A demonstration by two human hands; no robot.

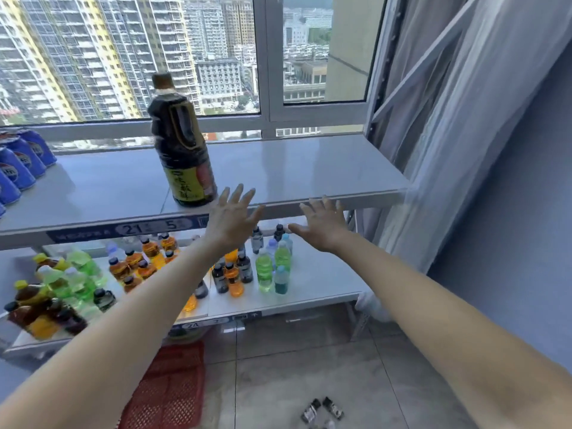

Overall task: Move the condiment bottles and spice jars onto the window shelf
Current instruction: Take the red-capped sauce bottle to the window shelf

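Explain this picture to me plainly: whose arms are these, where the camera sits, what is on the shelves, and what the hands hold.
There is no machine: a person wears one camera on the head, looking forward and down, so both arms reach into view. The left hand and right hand are spread open, with no grip on anything. On the window shelf a big dark condiment bottle stands upright, with blue cans at the far left. The lower shelf holds many small drink bottles. Small jars lie on the floor.
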